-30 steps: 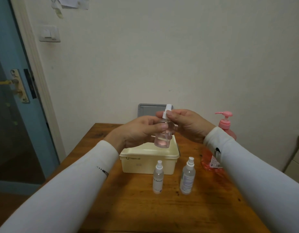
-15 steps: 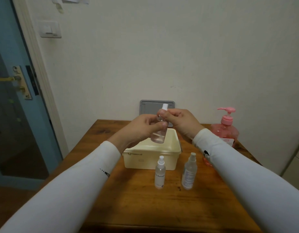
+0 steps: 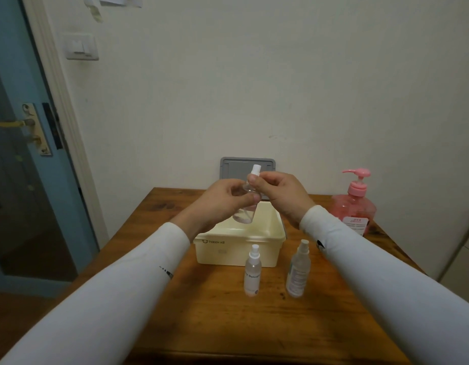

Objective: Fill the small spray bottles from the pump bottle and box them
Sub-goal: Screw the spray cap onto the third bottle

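The clear spray bottle (image 3: 245, 209) was held up over the cream box (image 3: 236, 248), tilted a bit. The left hand (image 3: 222, 201) gripped its body, and the right hand (image 3: 283, 194) pinched the neck just under the white nozzle. Two more small spray bottles (image 3: 252, 272) (image 3: 298, 271) stood upright just in front of the box. The pink pump bottle (image 3: 355, 204) sat near the surface's (image 3: 228, 325) far right corner.

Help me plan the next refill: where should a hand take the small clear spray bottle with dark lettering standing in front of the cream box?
Grip the small clear spray bottle with dark lettering round its straight body, from the near side; it stands upright, with the cream plastic box close behind.
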Motion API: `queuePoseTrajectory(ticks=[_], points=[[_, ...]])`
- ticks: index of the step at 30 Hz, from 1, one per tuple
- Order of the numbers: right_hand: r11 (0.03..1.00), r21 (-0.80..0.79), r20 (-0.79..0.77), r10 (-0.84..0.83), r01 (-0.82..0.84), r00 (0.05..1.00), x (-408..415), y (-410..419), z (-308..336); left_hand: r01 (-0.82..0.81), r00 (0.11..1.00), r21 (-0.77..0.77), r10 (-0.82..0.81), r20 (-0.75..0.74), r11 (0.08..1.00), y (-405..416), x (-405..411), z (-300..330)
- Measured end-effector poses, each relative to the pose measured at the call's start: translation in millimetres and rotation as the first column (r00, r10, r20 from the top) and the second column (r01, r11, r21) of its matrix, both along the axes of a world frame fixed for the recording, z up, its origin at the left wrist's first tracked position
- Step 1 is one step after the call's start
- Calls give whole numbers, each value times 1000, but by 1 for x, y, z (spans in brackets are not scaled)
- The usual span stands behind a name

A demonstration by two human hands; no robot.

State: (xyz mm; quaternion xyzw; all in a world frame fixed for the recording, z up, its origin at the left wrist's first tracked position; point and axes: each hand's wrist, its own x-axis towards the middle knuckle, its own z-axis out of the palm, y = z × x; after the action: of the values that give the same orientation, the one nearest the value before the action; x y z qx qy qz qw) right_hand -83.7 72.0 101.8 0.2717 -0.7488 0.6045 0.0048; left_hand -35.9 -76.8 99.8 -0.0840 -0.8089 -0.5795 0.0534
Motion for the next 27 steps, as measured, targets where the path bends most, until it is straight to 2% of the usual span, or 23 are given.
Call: queuePoseTrajectory(ticks=[3, 6, 10, 18, 27], points=[[1000, 24, 6, -20, 20, 1000, -2, 3, 4, -24, 1000, -3, 24, 14, 1000, -2, -6, 1], [992, 56, -1, -110, 110, 994, -13, 10, 8, -66, 997, -5, 67, 33, 998, -5, -18, 0], [982, 75, 92, -182, 175, 979, -31, 20, 8, -138, 987, -3, 138, 79, 990, -9, -40, -4], [976, -12, 296, -203, 216, 933, -76, 34, -18, -140, 945, 63, 115, 305, 988, -3, -94, -23], [968, 9, 416, -231, 250, 880, -118, 48, -63, -111, 844, -19, 104, 527, 994, 12, -135, -50]])
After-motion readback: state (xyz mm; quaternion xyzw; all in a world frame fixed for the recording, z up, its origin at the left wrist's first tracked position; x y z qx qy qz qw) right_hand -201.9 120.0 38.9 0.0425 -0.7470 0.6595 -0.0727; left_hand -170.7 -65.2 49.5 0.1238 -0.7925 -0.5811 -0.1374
